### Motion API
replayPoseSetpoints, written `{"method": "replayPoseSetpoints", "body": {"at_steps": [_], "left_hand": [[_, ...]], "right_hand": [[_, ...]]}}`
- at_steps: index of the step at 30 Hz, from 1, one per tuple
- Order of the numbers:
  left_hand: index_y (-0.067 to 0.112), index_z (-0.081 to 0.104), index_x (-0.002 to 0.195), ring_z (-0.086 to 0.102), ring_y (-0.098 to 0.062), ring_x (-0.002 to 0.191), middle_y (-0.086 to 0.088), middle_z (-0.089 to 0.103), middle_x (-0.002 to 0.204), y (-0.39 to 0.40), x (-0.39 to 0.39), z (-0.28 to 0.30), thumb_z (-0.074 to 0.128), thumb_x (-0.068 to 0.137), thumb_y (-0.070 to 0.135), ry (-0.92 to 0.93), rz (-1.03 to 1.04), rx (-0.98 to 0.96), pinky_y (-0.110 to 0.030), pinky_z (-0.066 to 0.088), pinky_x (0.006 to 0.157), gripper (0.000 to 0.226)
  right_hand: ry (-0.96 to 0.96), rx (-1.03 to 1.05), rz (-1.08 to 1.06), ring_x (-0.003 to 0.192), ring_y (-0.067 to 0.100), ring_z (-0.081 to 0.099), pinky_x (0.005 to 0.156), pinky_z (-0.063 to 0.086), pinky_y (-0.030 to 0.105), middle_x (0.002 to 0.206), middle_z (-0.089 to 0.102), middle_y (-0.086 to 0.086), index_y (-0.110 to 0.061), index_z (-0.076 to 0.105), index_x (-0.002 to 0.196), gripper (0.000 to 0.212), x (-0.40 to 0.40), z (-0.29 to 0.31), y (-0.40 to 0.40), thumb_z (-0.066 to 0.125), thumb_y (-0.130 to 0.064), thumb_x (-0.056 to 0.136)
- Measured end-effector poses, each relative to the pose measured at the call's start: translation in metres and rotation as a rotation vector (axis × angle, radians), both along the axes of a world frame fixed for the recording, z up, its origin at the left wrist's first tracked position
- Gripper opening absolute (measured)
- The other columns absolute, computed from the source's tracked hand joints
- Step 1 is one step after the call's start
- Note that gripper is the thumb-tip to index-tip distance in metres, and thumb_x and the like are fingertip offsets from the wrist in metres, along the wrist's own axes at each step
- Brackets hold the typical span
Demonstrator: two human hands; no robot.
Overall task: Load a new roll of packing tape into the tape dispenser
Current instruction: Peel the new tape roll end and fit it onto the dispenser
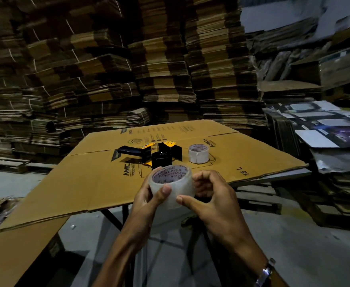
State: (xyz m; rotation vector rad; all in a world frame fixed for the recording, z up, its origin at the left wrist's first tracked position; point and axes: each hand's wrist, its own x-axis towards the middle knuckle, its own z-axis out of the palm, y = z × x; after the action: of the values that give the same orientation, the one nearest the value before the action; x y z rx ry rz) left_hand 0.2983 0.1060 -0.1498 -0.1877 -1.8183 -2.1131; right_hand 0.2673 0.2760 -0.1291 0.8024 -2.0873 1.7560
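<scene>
Roll of clear packing tape (171, 186) at lower centre, pinched betw. both hands: left hand (149, 195) thumb on its front, right hand (212, 195) thumb and curled fingers on its side. Black/yellow tape dispenser (151, 154) beyond on cardboard-covered table (87, 183), second roll (198, 153) just right of it. Flattened carton stacks (107, 69) fill the background.
</scene>
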Motion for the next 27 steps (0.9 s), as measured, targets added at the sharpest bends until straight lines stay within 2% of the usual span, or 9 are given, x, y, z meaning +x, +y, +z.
{"method": "replayPoseSetpoints", "body": {"at_steps": [3,7,9,13,15,18,21,24,27], "left_hand": [[0.022,0.047,0.143,0.061,-0.026,0.125,-0.006,0.065,0.134,-0.002,0.0,-0.001,0.083,0.065,0.061,0.012,-0.002,-0.048,-0.041,0.053,0.1,0.095],[0.02,0.048,0.142,0.063,-0.027,0.123,-0.009,0.066,0.133,-0.005,0.002,-0.001,0.086,0.062,0.059,-0.005,-0.057,-0.018,-0.029,0.056,0.089,0.096],[0.015,0.047,0.142,0.065,-0.027,0.12,-0.012,0.066,0.132,-0.005,0.004,0.002,0.087,0.058,0.059,-0.026,-0.108,0.007,-0.028,0.057,0.086,0.103],[0.004,0.052,0.134,0.072,-0.026,0.102,-0.014,0.074,0.114,-0.006,0.005,0.004,0.091,0.045,0.059,-0.115,-0.222,0.166,-0.028,0.059,0.077,0.112],[0.0,0.052,0.136,0.069,-0.031,0.105,-0.021,0.069,0.12,-0.01,0.003,0.003,0.087,0.055,0.057,-0.114,-0.281,0.192,-0.032,0.059,0.082,0.106],[0.002,0.049,0.142,0.062,-0.036,0.118,-0.025,0.059,0.135,-0.011,0.001,0.002,0.081,0.066,0.055,-0.108,-0.346,0.208,-0.038,0.055,0.093,0.099],[0.01,0.047,0.144,0.064,-0.033,0.12,-0.019,0.061,0.138,-0.009,-0.002,0.002,0.087,0.05,0.062,-0.159,-0.261,0.179,-0.037,0.058,0.086,0.115],[0.02,0.051,0.14,0.067,-0.026,0.116,-0.012,0.064,0.135,-0.003,-0.004,0.006,0.086,0.042,0.066,-0.134,-0.151,0.059,-0.036,0.059,0.085,0.114],[0.026,0.036,0.15,0.067,-0.022,0.116,-0.007,0.055,0.143,0.003,-0.003,0.003,0.088,0.041,0.066,-0.121,-0.072,-0.032,-0.035,0.058,0.089,0.127]], "right_hand": [[-0.051,-0.023,0.052,0.076,0.007,0.06,0.068,0.052,0.019,0.087,0.063,-0.005,-0.028,0.06,0.098,0.046,-0.002,-0.003,0.0,0.091,-0.021,0.067],[-0.146,0.016,0.146,0.101,0.012,0.065,0.079,0.058,0.025,0.109,0.064,-0.003,-0.03,0.058,0.107,0.055,-0.009,-0.003,0.004,0.093,-0.025,0.065],[-0.267,0.035,0.259,0.111,0.015,0.064,0.086,0.061,0.034,0.121,0.063,-0.003,-0.034,0.055,0.115,0.068,-0.014,-0.001,0.007,0.094,-0.034,0.059],[-0.414,0.006,0.433,0.116,0.021,0.065,0.095,0.057,0.047,0.126,0.066,0.002,-0.031,0.055,0.125,0.076,-0.019,0.005,0.012,0.092,-0.031,0.059],[-0.449,-0.03,0.487,0.114,0.024,0.067,0.097,0.056,0.05,0.123,0.07,0.006,-0.025,0.058,0.124,0.071,-0.02,0.005,0.014,0.091,-0.027,0.06],[-0.451,-0.057,0.463,0.109,0.027,0.069,0.094,0.056,0.052,0.115,0.073,0.007,-0.02,0.061,0.116,0.069,-0.021,0.004,0.015,0.093,-0.029,0.055],[-0.42,-0.066,0.432,0.109,0.025,0.069,0.091,0.058,0.048,0.114,0.072,0.006,-0.018,0.061,0.115,0.072,-0.021,0.001,0.017,0.093,-0.032,0.052],[-0.393,-0.068,0.392,0.107,0.022,0.069,0.086,0.06,0.04,0.114,0.071,0.003,-0.024,0.06,0.114,0.073,-0.024,-0.001,0.021,0.093,-0.034,0.05],[-0.32,-0.017,0.306,0.106,0.024,0.068,0.086,0.06,0.046,0.114,0.07,0.001,-0.033,0.059,0.109,0.07,-0.025,-0.002,0.019,0.095,-0.041,0.049]]}}
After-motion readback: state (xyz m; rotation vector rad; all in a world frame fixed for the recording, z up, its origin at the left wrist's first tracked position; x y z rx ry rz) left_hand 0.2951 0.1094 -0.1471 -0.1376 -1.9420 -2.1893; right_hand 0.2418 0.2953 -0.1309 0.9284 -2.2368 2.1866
